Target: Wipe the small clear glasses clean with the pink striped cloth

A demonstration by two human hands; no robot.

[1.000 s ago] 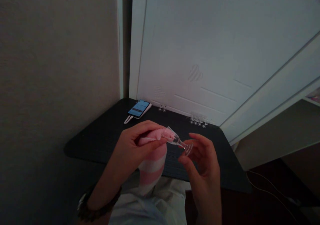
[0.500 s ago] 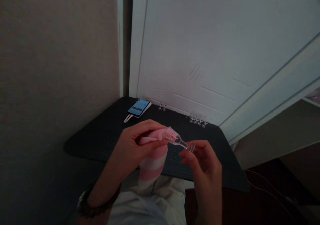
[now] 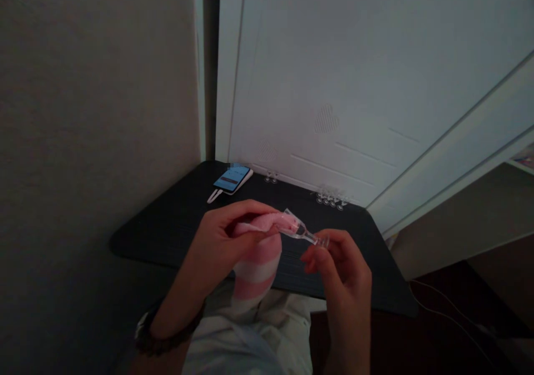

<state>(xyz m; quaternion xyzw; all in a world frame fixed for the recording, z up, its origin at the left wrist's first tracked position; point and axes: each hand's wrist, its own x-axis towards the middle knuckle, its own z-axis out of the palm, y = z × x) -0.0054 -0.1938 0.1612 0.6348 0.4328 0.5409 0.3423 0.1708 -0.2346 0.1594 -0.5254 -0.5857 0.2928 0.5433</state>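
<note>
A pink-and-white striped cloth [image 3: 257,264] hangs from my left hand [image 3: 227,241], whose fingers and thumb are closed round its upper part. One end of the cloth sits inside the bowl of a small clear plastic goblet [image 3: 298,229], tilted on its side with its rim toward my left hand. My right hand [image 3: 340,269] pinches the goblet's base between thumb and fingers. Both hands are above the near part of a black table [image 3: 167,225].
A lit phone [image 3: 232,178] with a white cable lies at the table's back left. Two small clear goblets [image 3: 271,178] and a group of several more [image 3: 331,198] stand along the back edge, by a white panel [image 3: 334,74]. A wall [image 3: 100,85] rises on the left.
The goblet and my right hand have shifted slightly to the right. The cloth's end still shows inside the bowl, and both hands keep their hold.
</note>
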